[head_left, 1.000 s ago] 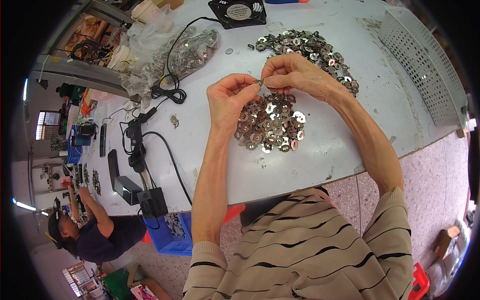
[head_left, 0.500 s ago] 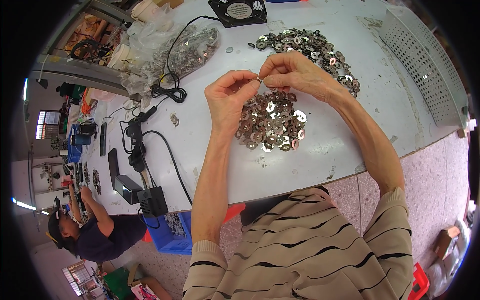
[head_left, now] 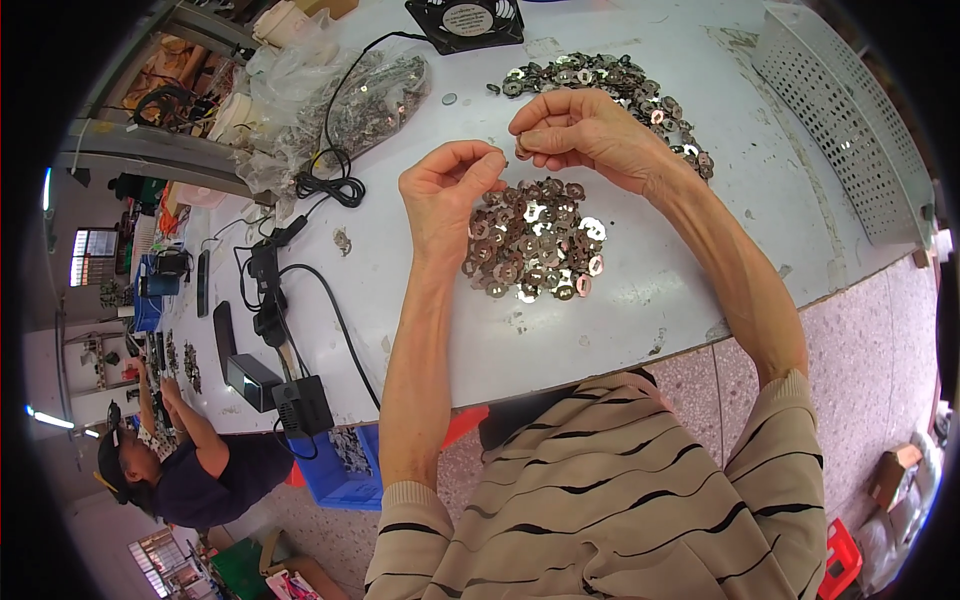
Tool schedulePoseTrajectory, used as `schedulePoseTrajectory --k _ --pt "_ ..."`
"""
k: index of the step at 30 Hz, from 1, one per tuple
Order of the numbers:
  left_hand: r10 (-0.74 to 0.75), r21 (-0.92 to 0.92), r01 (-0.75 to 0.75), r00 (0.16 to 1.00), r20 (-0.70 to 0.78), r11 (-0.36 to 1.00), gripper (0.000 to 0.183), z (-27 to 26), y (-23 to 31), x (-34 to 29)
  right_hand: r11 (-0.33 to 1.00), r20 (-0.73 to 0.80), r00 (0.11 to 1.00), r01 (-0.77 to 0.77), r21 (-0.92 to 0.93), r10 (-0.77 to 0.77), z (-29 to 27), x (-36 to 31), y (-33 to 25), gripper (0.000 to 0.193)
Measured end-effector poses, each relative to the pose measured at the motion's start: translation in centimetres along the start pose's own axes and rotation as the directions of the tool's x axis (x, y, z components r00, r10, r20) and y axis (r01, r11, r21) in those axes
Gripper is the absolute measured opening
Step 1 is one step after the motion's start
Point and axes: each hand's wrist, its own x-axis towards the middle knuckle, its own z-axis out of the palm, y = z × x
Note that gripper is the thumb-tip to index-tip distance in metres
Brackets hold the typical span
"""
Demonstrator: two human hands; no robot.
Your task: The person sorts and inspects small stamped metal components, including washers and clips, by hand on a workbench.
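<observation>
My left hand (head_left: 440, 195) is closed in a pinch over the near pile's far left edge; whatever sits at its fingertips is too small to make out. A little to its right, my right hand (head_left: 590, 137) is closed, pinching a small round metal disc (head_left: 522, 148) between thumb and fingers. Below both hands lies a pile of flat, slotted metal discs (head_left: 535, 240), some shiny and some brownish. Past my right hand spreads a second pile, of darker, thicker round metal pieces (head_left: 600, 75). One loose round piece (head_left: 449, 99) rests apart on the table.
A white perforated basket (head_left: 840, 120) stands at the right edge of the table (head_left: 640, 310). At the back sits a black fan (head_left: 465, 22). Left are a clear bag of metal parts (head_left: 375, 105), cables (head_left: 335, 185) and a black adapter (head_left: 303, 403). Another person (head_left: 190, 470) works farther left.
My hands have drawn slightly apart, leaving a gap between their fingertips. The small disc now shows in my right fingers. The whole view has shifted slightly.
</observation>
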Motion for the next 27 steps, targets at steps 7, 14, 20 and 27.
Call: schedulePoseTrajectory --k 7,14,20,27 --pt "0.004 0.119 -0.013 0.997 0.075 0.993 0.017 0.15 0.12 -0.15 1.000 -0.008 1.000 0.015 -0.019 -0.015 -0.02 0.06 0.26 0.020" --pt "0.034 0.152 -0.043 0.998 0.061 0.987 0.015 0.44 0.25 -0.30 0.956 0.038 0.969 0.247 -0.161 -0.244 0.39 0.25 0.27 0.022" --pt "0.047 0.177 -0.054 0.998 0.042 0.983 0.012 0.43 0.03 -0.34 0.912 0.067 0.946 0.322 -0.254 -0.316 0.76 0.07 0.14 0.022" --pt "0.025 0.115 -0.029 0.999 0.040 0.993 0.012 0.34 0.21 -0.22 0.967 0.020 0.977 0.211 -0.145 -0.210 0.39 0.01 0.00 0.020"
